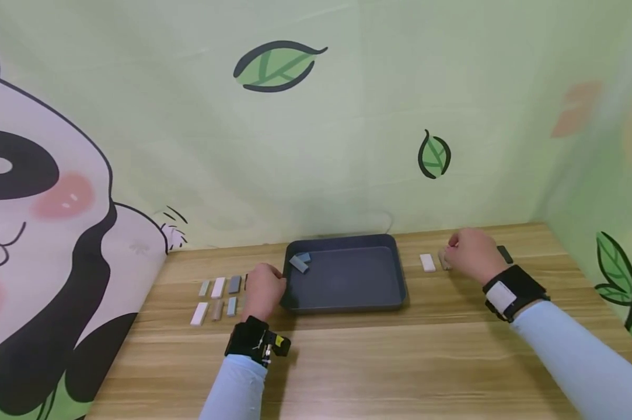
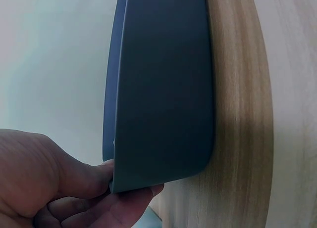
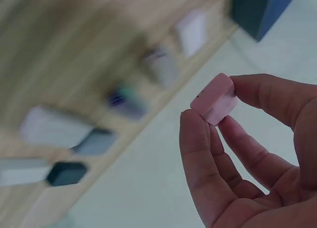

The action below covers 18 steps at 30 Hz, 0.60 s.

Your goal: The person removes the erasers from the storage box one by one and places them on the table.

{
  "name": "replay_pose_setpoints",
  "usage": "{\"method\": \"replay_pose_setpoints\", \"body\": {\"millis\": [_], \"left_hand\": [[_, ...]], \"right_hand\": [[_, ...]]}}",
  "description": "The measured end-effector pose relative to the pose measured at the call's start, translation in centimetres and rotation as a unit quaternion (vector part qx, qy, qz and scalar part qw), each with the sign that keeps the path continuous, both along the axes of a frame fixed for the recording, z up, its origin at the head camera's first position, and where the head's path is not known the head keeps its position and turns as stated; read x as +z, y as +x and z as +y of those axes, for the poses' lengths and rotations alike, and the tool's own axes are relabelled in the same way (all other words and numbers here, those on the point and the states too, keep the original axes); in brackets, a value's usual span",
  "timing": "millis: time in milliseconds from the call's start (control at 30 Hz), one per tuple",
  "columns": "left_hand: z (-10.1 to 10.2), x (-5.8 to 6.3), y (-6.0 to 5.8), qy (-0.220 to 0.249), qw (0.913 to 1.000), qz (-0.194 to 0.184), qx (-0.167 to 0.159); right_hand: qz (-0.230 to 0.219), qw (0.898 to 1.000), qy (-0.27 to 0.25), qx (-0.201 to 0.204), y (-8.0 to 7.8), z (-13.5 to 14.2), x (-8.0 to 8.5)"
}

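My right hand [image 1: 473, 254] pinches a small pink block [image 3: 215, 99] between thumb and fingertips, held up over the blocks at the right of the table. Below it the right wrist view shows a white block [image 3: 192, 32] and a grey one [image 3: 162, 67], blurred. At the left wall of the dark tray [image 1: 347, 306] is my left hand [image 1: 263, 291], fingers curled. In the left wrist view a sliver of a small dark block [image 2: 110, 185] shows between thumb and fingers, mostly hidden behind the tray's corner. Two blue-grey blocks [image 1: 299, 264] lie in the tray's back left corner.
Several small blocks stand in two rows left of the tray, among them a white block [image 1: 199, 313] and a dark grey block [image 1: 234, 284]. A black block [image 1: 505, 254] lies beyond my right hand. A printed cloth backdrop [image 1: 347, 146] rises behind the wooden table [image 1: 379, 373].
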<state>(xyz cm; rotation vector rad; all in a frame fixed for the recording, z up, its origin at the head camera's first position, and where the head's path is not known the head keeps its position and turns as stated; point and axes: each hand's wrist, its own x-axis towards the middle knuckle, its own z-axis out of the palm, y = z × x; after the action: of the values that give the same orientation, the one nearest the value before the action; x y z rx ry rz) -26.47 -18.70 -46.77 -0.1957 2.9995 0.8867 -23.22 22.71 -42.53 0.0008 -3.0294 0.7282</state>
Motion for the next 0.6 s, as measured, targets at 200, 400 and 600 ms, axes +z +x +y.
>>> {"method": "replay_pose_setpoints", "body": {"millis": [200,400,600], "left_hand": [[0.0,0.2,0.0,0.004,1.0000,0.000,0.000],[0.1,0.4,0.1,0.005,1.0000,0.005,0.002],[0.2,0.2,0.2,0.012,0.9999,0.001,0.004]], "right_hand": [[0.026,1.000,0.016,0.003,1.1,2.4,-1.8],[0.028,0.999,0.018,-0.009,1.6,3.0,-3.3],[0.020,0.999,0.027,-0.019,2.1,2.9,-4.0]]}}
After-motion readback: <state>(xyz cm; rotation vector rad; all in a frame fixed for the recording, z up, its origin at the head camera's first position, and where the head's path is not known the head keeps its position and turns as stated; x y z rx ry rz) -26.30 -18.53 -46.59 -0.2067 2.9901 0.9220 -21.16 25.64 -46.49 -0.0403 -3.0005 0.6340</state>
